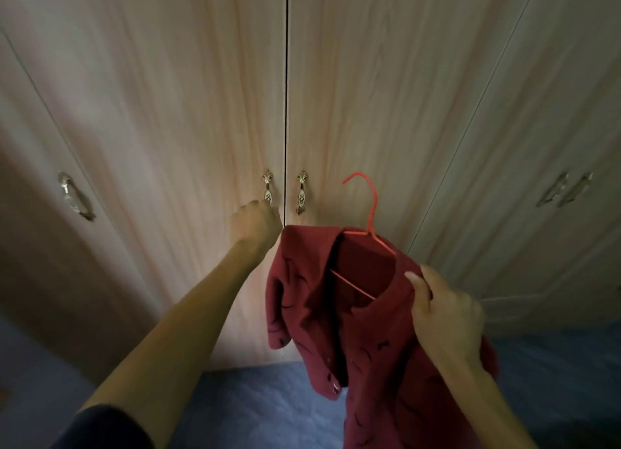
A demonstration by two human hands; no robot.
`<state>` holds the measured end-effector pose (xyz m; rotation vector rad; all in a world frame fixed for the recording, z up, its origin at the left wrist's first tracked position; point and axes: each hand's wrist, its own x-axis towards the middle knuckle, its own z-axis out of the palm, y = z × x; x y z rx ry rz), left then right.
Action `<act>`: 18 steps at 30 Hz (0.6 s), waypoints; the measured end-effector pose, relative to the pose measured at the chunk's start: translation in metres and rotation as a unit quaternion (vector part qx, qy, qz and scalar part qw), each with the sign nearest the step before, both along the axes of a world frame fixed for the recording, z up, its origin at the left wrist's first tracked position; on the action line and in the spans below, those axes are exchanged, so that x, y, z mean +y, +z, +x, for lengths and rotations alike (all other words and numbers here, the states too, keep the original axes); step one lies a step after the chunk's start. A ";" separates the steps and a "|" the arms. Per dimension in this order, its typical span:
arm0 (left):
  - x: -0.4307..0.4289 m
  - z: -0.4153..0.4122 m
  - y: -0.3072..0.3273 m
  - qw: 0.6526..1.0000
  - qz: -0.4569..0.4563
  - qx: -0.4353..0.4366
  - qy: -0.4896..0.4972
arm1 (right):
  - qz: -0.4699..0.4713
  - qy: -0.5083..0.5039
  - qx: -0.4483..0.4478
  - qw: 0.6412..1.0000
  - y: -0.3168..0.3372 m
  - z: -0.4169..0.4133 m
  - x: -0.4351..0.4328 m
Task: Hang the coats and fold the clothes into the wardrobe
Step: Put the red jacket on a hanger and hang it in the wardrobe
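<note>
A dark red coat (363, 331) hangs on a red wire hanger (371, 213), whose hook points up and left. My right hand (443, 314) is shut on the coat's right shoulder and holds it up in front of the wardrobe. The two middle doors of the light wooden wardrobe (201, 96) are closed. My left hand (257, 222) reaches forward and is closed around the lower end of the left door handle (267, 188). The right door handle (301, 191) next to it is free.
More closed wardrobe doors stand at both sides, one with a handle at the far left (75, 196) and a pair of handles at the far right (564, 190). Blue patterned floor (255, 401) lies below the wardrobe.
</note>
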<state>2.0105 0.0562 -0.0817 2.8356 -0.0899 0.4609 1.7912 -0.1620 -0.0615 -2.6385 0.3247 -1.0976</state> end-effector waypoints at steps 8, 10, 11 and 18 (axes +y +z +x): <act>-0.008 0.081 -0.029 0.995 -0.096 -0.010 -0.001 | -0.006 -0.030 0.036 0.999 -0.012 0.039 0.011; -0.005 0.092 -0.038 0.989 -0.148 -0.026 -0.005 | -0.002 -0.028 0.049 0.998 -0.015 0.044 0.014; -0.003 0.096 -0.041 0.985 -0.170 -0.034 -0.003 | -0.001 -0.026 0.054 0.998 -0.016 0.045 0.016; -0.001 0.086 -0.036 0.985 -0.159 -0.052 -0.037 | 0.004 -0.010 0.051 0.999 -0.016 0.041 0.023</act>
